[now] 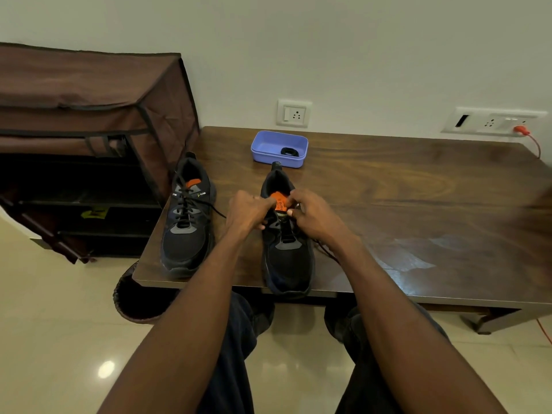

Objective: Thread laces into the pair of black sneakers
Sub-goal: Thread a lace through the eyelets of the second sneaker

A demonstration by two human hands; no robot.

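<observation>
Two hands, left hand and right hand, both pinching the right sneaker tongue, blue tray behind.

Hidden under the left hand and right hand, centre of the frame: the upper eyelets and part of the orange tongue of the right sneaker. Cannot tell what the curled fingertips pinch there. Too small to read: tongue print and side logo of the left sneaker. Unclear in the purple tray: a small black coiled item. Cut off at the left edge: brown fabric shoe rack, shelves lost in dark. Blurred at right edge: table.
</observation>
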